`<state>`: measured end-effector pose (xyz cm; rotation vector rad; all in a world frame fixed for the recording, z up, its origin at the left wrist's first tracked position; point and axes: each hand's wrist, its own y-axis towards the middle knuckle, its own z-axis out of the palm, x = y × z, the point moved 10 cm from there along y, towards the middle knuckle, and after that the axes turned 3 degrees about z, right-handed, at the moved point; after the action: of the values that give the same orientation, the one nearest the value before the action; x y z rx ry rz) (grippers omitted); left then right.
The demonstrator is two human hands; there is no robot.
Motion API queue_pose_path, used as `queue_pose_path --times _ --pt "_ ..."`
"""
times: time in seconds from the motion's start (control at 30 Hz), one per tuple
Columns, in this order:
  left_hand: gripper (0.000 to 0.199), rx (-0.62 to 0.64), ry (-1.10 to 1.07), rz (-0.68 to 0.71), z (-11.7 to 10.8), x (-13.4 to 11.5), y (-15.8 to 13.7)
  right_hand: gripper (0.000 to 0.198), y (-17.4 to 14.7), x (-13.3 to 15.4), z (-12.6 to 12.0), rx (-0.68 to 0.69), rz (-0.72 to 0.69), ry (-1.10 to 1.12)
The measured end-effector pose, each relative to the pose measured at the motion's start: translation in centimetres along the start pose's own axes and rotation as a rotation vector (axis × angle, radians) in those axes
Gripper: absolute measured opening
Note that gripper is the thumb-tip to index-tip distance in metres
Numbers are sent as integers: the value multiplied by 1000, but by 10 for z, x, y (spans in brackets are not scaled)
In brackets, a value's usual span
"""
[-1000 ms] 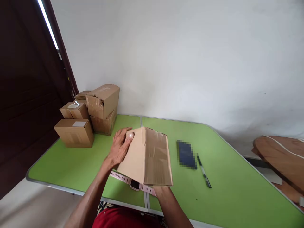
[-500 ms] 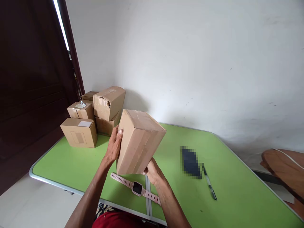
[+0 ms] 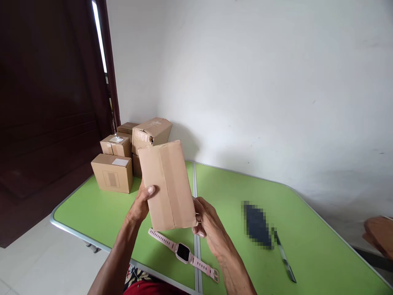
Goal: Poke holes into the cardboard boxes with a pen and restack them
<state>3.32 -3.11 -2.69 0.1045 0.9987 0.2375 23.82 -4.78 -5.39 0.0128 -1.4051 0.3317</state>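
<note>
Green tabletop [image 3: 225, 196] before a white wall [image 3: 245, 82]. Above its left part, our left hand [image 3: 141, 203] grips a cardboard box [image 3: 167, 188]; our right hand [image 3: 208, 221] closes on its lower right corner. We see a pink watch [image 3: 183, 253] just nearer, cartons [image 3: 123, 147] far left, partly blocked by the box, and, right, a pen [image 3: 285, 260] beside a pixelated dark item [image 3: 258, 225].

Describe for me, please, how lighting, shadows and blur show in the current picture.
In the head view, a light strip beside the dark door looks washed out, and soft shadow falls on the wall right of the stacked boxes; also in the head view, the held box looks fairly sharp, while a dark item is pixelated.
</note>
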Motion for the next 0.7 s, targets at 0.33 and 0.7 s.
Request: queue_pose_path --times 0.33,0.7 --pt "85 -126 -392 -243 8 -1 -13 60 -23 58 -27 -71 -338 -373" --pt "83 -244 -188 23 26 1 -18 143 -8 11 6 -68 -304 308"
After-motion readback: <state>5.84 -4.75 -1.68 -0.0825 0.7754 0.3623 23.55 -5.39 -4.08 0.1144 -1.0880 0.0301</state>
